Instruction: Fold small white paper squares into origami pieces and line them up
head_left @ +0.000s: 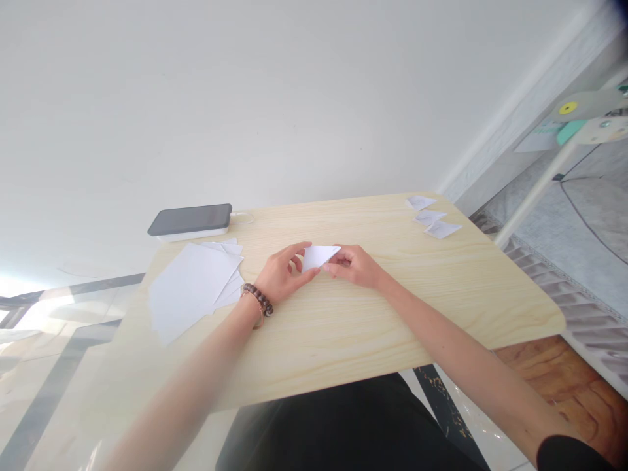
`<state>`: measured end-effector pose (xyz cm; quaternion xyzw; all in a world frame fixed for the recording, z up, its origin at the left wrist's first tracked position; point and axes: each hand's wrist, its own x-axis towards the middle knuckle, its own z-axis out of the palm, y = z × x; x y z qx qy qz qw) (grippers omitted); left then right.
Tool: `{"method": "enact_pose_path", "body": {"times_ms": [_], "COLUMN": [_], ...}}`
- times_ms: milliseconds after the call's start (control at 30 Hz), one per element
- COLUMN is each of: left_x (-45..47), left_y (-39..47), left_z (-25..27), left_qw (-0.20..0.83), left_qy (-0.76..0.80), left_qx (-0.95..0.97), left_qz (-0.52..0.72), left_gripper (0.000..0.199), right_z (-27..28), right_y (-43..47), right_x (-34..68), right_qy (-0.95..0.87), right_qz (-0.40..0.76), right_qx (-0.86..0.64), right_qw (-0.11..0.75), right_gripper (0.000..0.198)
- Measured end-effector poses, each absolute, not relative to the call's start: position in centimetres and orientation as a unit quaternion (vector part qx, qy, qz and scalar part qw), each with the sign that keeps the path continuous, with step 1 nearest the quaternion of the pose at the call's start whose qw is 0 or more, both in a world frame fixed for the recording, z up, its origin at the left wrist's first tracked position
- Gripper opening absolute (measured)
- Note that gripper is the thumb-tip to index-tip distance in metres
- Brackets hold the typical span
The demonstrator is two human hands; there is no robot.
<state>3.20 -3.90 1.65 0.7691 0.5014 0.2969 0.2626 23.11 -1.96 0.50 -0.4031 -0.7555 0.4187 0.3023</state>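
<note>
A small folded piece of white paper (318,256), tapering to a point on its right, is held between both hands above the middle of the table. My left hand (286,269), with a dark bead bracelet at the wrist, pinches its left side between thumb and fingers. At its right tip, my right hand (354,265) grips the paper between thumb and curled fingers. Left of my left hand lies a loose stack of white paper sheets (191,284).
The pale wooden table (373,327) stands against a white wall. A dark-screened phone (191,220) on a white base, with a white cable, sits at its back left. Three folded paper pieces (443,229) lie at the back right. A metal frame (534,190) stands beyond the right edge.
</note>
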Motion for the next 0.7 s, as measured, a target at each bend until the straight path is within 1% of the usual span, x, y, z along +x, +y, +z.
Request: {"method": "enact_pose_path", "body": {"times_ms": [133, 367, 500, 700], "left_x": [3.22, 3.26, 3.26, 3.26], "left_y": [-3.94, -3.97, -3.93, -3.93], "left_z": [1.74, 1.87, 1.79, 1.64], "left_qw": [0.266, 0.261, 0.265, 0.266], "left_qy": [0.504, 0.503, 0.497, 0.476], "left_qx": [0.767, 0.766, 0.766, 0.779], "left_qz": [0.294, 0.303, 0.311, 0.308], "left_gripper": [0.050, 0.049, 0.049, 0.041], "right_z": [0.51, 0.75, 0.56, 0.48], "right_y": [-1.92, -2.13, -2.11, -1.96], "right_x": [23.08, 22.73, 22.48, 22.28], "right_qy": [-0.762, -0.761, -0.758, -0.758], "right_qz": [0.404, 0.390, 0.363, 0.346], "right_qx": [-0.406, -0.425, -0.441, -0.456], "right_qw": [0.302, 0.297, 0.314, 0.314], "right_gripper": [0.026, 0.020, 0.016, 0.016]}}
